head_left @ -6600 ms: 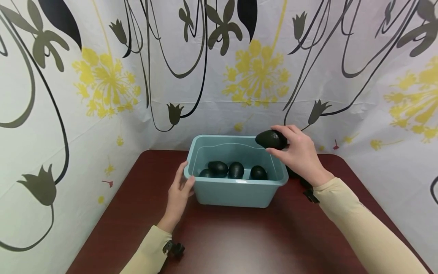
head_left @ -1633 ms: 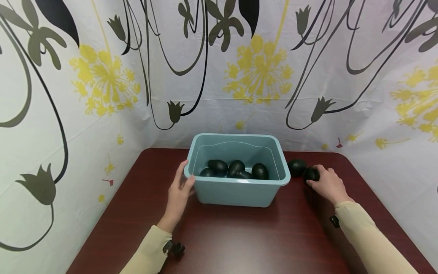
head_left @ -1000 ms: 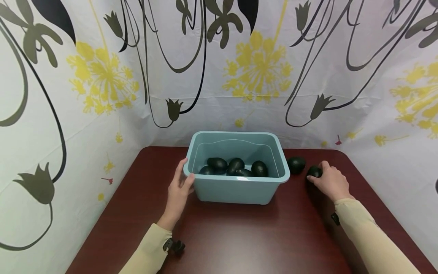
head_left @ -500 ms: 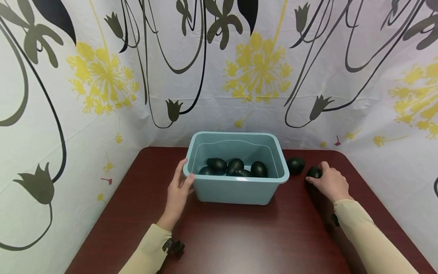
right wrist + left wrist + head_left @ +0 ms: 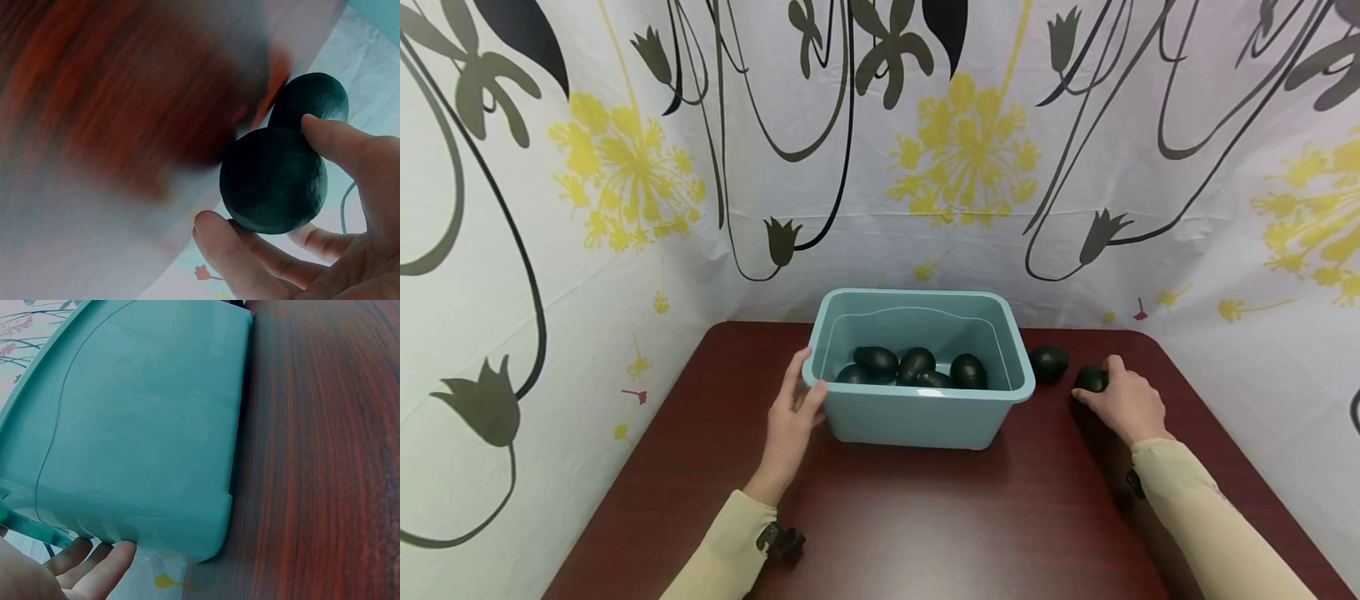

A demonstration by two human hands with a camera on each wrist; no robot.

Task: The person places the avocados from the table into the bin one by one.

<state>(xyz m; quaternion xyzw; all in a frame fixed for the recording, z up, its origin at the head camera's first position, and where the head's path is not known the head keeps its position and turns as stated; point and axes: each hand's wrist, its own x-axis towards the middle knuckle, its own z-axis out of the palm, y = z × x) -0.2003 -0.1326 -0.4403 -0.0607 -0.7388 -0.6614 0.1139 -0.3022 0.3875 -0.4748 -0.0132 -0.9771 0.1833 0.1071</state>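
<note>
A light blue plastic bin point(image 5: 917, 421) stands on the table with several dark green avocados point(image 5: 876, 361) inside. My left hand point(image 5: 790, 425) holds the bin's near left corner; in the left wrist view, fingertips point(image 5: 119, 556) touch its wall below the rim. Right of the bin, my right hand point(image 5: 1127, 402) grips an avocado point(image 5: 1090, 378) low at the tabletop, thumb on one side and fingers on the other. Whether that avocado still touches the table I cannot tell. Another avocado point(image 5: 1048, 363) lies between it and the bin.
The dark red wood-grain table point(image 5: 925, 533) has rounded far corners. A patterned cloth point(image 5: 865, 192) hangs close behind it and along both sides. Small black devices point(image 5: 780, 542) are strapped to both wrists.
Earlier my right hand held an avocado above the bin; one more avocado now lies inside. The hand has moved right to another avocado and stayed nearly still lately. My left hand has not moved.
</note>
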